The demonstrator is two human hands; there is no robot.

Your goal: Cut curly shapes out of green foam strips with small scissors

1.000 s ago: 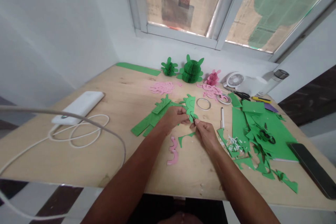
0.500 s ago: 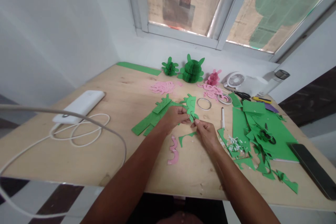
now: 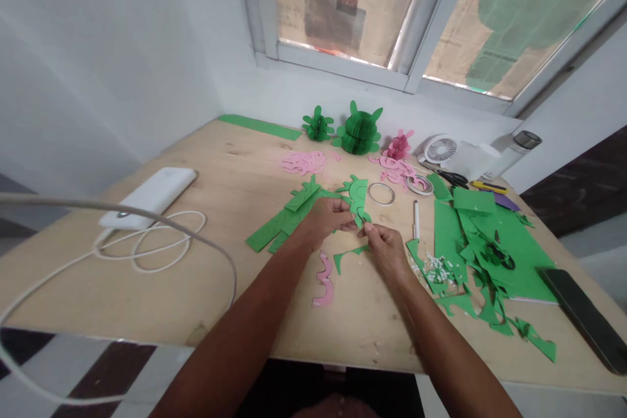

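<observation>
My left hand (image 3: 326, 219) pinches the lower edge of a green paper cut-out (image 3: 356, 194) shaped like a half plant, held just above the wooden table (image 3: 235, 274). My right hand (image 3: 386, 249) meets it from the right, fingertips pinched at the same edge of the cut-out. Under my hands lie a green paper scrap (image 3: 349, 255) and a pink wavy cut-out (image 3: 324, 281). A stack of green paper strips (image 3: 284, 215) lies just left of my left hand.
Folded green paper plants (image 3: 360, 130) and a pink one (image 3: 399, 144) stand at the back. Tape rolls (image 3: 381, 193), a white pen (image 3: 416, 217), scissors (image 3: 450, 176), a small fan (image 3: 438, 148), green offcuts (image 3: 484, 248), a black phone (image 3: 585, 317), and a power bank (image 3: 149, 196) with white cable (image 3: 147, 248) lie around.
Both hands stay pinched on the green cut-out with only slight finger shifts. The view has barely moved.
</observation>
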